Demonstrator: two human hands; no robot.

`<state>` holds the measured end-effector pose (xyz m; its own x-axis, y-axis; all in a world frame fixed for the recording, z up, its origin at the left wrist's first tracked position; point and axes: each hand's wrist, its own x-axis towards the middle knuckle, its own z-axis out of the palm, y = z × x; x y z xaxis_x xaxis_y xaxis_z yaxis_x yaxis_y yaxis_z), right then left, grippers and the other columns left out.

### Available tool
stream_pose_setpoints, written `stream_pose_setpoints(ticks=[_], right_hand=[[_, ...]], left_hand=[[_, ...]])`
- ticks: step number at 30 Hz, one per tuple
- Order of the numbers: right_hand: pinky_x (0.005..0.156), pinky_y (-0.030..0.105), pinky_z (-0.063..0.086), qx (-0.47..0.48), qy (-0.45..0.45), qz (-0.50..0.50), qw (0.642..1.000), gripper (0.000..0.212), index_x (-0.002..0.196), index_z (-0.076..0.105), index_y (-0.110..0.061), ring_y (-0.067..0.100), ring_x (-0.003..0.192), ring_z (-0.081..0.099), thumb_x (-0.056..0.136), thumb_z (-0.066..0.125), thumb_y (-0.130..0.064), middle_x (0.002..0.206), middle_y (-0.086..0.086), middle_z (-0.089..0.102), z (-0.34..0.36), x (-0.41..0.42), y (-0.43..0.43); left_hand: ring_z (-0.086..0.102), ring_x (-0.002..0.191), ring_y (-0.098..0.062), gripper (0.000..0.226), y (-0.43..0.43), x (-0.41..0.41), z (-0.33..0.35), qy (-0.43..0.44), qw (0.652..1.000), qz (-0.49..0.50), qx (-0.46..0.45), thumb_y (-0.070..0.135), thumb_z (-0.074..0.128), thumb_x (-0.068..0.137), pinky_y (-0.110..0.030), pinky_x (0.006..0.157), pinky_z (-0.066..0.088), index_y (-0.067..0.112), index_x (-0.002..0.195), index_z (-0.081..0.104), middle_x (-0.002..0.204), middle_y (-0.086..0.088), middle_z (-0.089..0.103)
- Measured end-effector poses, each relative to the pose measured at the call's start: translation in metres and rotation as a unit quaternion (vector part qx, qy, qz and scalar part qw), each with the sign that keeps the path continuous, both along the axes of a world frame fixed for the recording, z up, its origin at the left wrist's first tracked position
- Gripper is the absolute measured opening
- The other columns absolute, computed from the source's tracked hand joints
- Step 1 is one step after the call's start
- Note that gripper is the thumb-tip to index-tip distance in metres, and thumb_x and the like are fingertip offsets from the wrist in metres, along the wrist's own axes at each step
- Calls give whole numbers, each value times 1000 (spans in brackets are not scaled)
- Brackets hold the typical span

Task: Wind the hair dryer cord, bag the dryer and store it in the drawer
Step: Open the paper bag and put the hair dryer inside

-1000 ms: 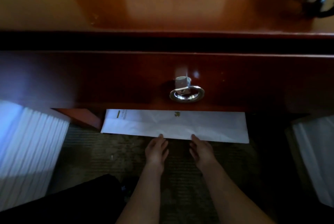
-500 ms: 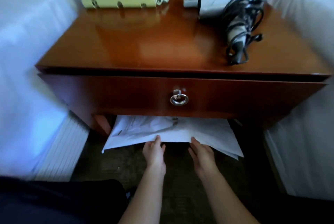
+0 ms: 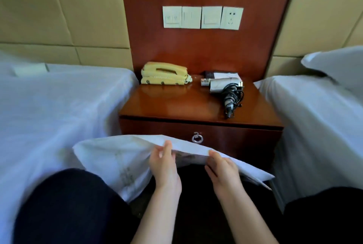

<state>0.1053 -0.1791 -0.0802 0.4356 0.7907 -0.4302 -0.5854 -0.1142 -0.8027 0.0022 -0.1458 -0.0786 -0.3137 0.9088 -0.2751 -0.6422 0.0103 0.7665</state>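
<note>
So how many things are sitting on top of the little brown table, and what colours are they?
Yellow: 1, the phone
Silver: 1, the hair dryer with its black cord wound round the handle
Dark: 1, a flat thing at the back with white paper on it; too blurry to name
Small pale: 1, the blurry bit by the dryer
Total: 4

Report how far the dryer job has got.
Done: the cord looks wound around the hair dryer, which lies on the nightstand. In hand: the left hand and right hand both grip the edge of the white bag, apparently opening it. Left: the dryer is not yet bagged, and the drawer is shut with nothing stored.
</note>
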Motion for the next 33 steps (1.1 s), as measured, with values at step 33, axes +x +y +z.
stream_pose_setpoints(ticks=[33], right_hand=[[89,10,40,425,-384,115,811,33,122,60,-22,1,107,55,90,58,-32,115,-12,62,292,-89,79]], left_hand=[[49,84,-18,21,102,-140,339,201,906,87,361,22,61,89,-33,77,36,20,71,51,82,-3,53]])
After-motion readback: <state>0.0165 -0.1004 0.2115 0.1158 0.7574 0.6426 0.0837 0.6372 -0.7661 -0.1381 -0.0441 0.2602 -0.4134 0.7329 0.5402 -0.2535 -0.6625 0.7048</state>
